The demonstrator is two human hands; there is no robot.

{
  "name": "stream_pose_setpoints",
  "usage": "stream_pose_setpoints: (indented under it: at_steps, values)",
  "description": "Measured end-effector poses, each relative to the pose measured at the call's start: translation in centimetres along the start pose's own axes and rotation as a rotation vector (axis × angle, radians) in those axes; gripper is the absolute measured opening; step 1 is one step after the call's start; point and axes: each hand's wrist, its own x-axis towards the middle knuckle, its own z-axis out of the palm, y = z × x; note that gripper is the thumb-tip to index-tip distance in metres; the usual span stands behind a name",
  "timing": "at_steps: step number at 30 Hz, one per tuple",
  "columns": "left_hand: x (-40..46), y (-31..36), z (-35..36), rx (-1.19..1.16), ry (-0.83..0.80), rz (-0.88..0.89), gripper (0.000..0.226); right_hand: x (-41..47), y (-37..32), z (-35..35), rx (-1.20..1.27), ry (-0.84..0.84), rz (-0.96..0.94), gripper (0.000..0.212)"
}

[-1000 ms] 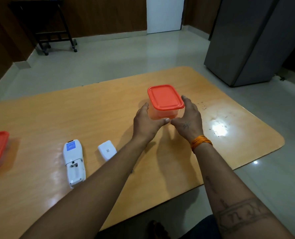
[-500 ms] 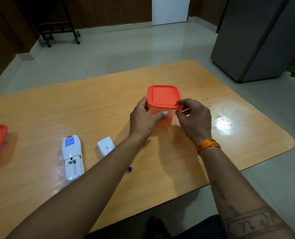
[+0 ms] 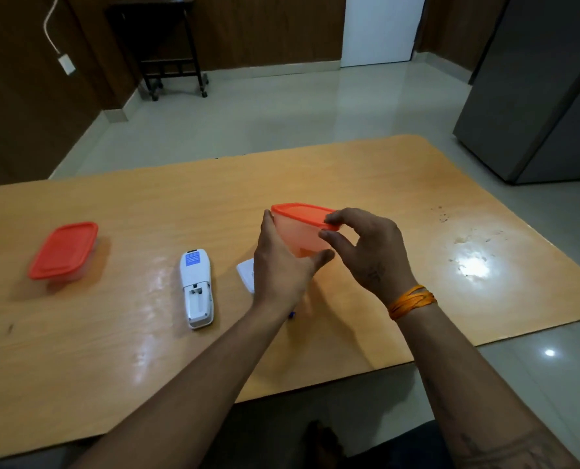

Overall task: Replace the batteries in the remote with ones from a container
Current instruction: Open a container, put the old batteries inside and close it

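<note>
Since half a second ago the container [image 3: 302, 236] has been raised off the table [image 3: 383, 204] and tipped, its orange lid [image 3: 304, 213] now slanting down toward the right, where before it sat level on the wood. Left hand [image 3: 282, 265] cups the container's left wall and underside, thumb up along the near-left edge, fingers closed beneath the translucent body. Right hand [image 3: 363, 245] pinches the lid's right corner between thumb and forefinger, the remaining fingers curled loosely; an orange thread band [image 3: 412, 301] circles that wrist. Lid remains seated on the container; contents cannot be made out through the wall. Remote [image 3: 196, 289] lies face down on the table to the left of the hands, well apart from them, its battery bay open and empty. Battery cover [image 3: 246, 277], white, lies just right of the remote, partly hidden behind the left hand. A small blue object [image 3: 292, 314] shows beside the left wrist; its identity cannot be told. Second orange-lidded container [image 3: 63, 253] rests closed at the table's far left.
</note>
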Motion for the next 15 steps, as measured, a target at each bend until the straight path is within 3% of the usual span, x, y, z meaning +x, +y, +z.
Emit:
stream_pose_setpoints:
  at_steps: [4,11,15]
  values:
    - [0.1,-0.3,-0.5,0.022,0.056,-0.014,0.125,-0.4,-1.7,0.7,0.037,-0.023,-0.044,0.031]
    - [0.6,-1.0,-0.6,0.073,0.117,-0.014,0.113,-0.5,-2.5,1.4,0.001,-0.072,-0.134,0.024]
    - [0.1,-1.8,-1.1,0.074,0.108,0.05,0.116,0.0,-2.5,1.3,-0.006,-0.012,-0.13,0.023]
